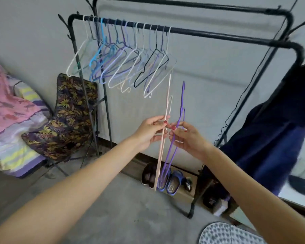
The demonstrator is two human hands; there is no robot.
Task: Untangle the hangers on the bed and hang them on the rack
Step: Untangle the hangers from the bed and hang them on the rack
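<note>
1. Grey floor [113, 217], pale wall; black rack [218, 35] carrying a row of hangers [123, 64]; the bed [11, 131] sits left
2. No legible writing
3. Left hand [148, 131] pinches a pink hanger [166, 110]; right hand [188, 138] grips a purple hanger [182, 101], both seen edge-on, below the rail

Pink hanger [166, 110] and purple hanger [182, 103] upright edge-on, below hangers on rack [218, 35]

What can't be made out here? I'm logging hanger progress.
Head view only:
- Bed: cut by the left edge, so remaining hangers are unseen.
- Hanging wire hangers: overlapping and blurred, uncountable.
- Thin pink hanger and purple hanger: edge-on, shapes unclear.
- Black metal rack: dark garment hides its right side.
</note>
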